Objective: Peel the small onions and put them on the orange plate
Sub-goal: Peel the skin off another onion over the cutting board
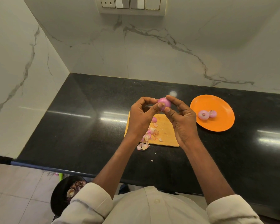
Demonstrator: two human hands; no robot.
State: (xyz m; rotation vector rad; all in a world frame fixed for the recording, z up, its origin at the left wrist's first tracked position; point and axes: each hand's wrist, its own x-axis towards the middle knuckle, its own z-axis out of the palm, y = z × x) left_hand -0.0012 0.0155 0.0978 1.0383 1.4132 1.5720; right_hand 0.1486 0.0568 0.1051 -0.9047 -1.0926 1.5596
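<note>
The person holds one small onion (164,103) up between both hands, above the far edge of the wooden cutting board (166,135). The left hand (141,117) pinches it with curled fingers and thumb from its side, and the right hand (181,122) grips it from the other side, thumb pressing on the near face. To the right of the right hand, near it on the black counter (87,126), lies the orange plate (220,107); two peeled onions (207,114) sit in it, touching each other. Under the left wrist a heap of onion skins (148,136) lies on the board, some past its near edge. Below the left elbow, on the floor, a dark bin (60,196) holds more skins.
</note>
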